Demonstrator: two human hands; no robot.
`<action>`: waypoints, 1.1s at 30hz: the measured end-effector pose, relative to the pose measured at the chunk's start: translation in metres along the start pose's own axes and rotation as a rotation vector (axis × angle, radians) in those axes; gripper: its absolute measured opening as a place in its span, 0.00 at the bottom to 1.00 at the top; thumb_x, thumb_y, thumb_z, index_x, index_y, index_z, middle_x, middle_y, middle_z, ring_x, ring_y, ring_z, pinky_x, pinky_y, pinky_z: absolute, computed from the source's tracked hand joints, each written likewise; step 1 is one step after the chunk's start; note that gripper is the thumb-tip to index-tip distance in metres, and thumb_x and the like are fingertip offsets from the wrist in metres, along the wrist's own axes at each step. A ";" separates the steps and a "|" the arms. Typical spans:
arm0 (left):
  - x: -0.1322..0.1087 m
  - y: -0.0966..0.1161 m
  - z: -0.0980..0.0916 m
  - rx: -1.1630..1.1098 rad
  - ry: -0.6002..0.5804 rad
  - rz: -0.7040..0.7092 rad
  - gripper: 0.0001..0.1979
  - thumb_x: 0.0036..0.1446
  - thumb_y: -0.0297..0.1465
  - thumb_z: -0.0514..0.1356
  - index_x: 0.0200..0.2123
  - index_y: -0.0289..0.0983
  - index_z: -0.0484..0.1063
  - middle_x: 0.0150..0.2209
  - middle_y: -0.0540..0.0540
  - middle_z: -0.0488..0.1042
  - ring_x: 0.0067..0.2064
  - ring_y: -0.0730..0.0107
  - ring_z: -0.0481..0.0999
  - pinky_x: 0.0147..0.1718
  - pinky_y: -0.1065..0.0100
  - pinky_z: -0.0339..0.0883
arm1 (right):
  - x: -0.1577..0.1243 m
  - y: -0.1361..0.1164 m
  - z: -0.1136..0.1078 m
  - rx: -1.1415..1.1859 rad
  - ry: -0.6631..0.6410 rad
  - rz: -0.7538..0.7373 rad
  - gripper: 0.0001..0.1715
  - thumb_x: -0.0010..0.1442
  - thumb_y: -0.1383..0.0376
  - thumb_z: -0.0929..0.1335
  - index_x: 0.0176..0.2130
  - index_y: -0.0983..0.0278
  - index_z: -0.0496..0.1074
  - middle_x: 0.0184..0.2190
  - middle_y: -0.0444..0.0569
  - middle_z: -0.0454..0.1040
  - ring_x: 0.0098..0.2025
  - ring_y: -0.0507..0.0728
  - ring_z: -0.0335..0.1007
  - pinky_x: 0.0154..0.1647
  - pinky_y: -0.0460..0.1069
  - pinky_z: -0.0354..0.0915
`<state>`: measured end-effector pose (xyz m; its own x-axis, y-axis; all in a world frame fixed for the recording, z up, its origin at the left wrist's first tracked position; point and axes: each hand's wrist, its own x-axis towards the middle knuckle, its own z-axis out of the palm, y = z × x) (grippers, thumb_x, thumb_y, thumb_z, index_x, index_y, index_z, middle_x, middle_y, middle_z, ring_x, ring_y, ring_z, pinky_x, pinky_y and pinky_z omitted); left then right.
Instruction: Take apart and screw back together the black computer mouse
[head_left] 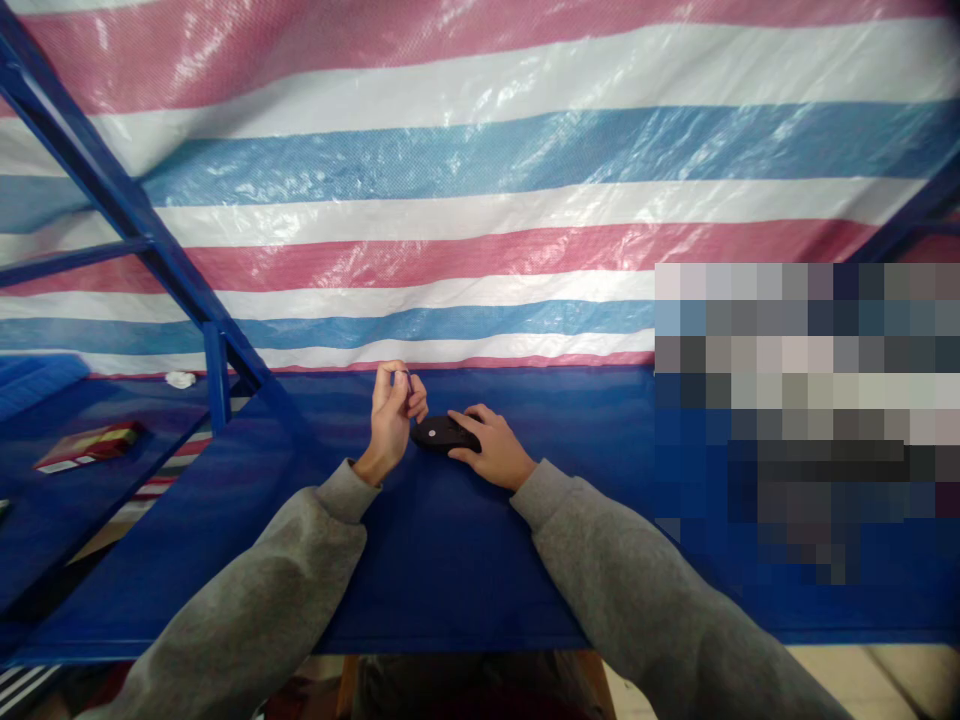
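A black computer mouse (441, 432) lies on the blue table (450, 560) near its far edge. My right hand (491, 448) rests on the mouse and grips its right side, fingers curled over it. Just left of the mouse, my left hand (391, 420) is raised upright. Its thumb and fingertips pinch a tiny object I cannot make out. Both arms wear grey sleeves.
A red, white and blue striped tarpaulin (480, 200) hangs behind the table. A blue metal frame (217, 385) stands at left. Beyond it, a lower blue surface carries a red and yellow box (86, 447) and a white crumpled scrap (180, 379). A blurred patch covers the right.
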<state>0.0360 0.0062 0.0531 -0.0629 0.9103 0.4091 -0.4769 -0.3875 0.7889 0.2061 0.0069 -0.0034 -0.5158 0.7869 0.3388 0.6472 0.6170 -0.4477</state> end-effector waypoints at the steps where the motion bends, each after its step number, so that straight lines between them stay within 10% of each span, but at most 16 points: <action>1: 0.000 0.000 0.000 0.013 0.003 0.000 0.13 0.57 0.42 0.58 0.34 0.39 0.61 0.20 0.55 0.59 0.18 0.80 0.56 0.17 0.77 0.52 | 0.000 0.000 0.000 0.002 0.002 -0.004 0.35 0.56 0.56 0.71 0.59 0.62 0.61 0.50 0.54 0.65 0.53 0.61 0.61 0.54 0.56 0.58; 33: -0.001 0.000 0.000 0.065 -0.034 -0.015 0.12 0.60 0.42 0.55 0.35 0.39 0.62 0.22 0.54 0.58 0.19 0.80 0.56 0.17 0.77 0.52 | 0.000 0.001 0.002 -0.007 0.006 -0.007 0.35 0.55 0.56 0.71 0.59 0.62 0.62 0.50 0.54 0.65 0.52 0.61 0.61 0.53 0.57 0.59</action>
<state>0.0365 0.0052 0.0524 -0.0258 0.9112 0.4112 -0.4195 -0.3832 0.8229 0.2054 0.0077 -0.0051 -0.5166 0.7829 0.3468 0.6475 0.6222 -0.4401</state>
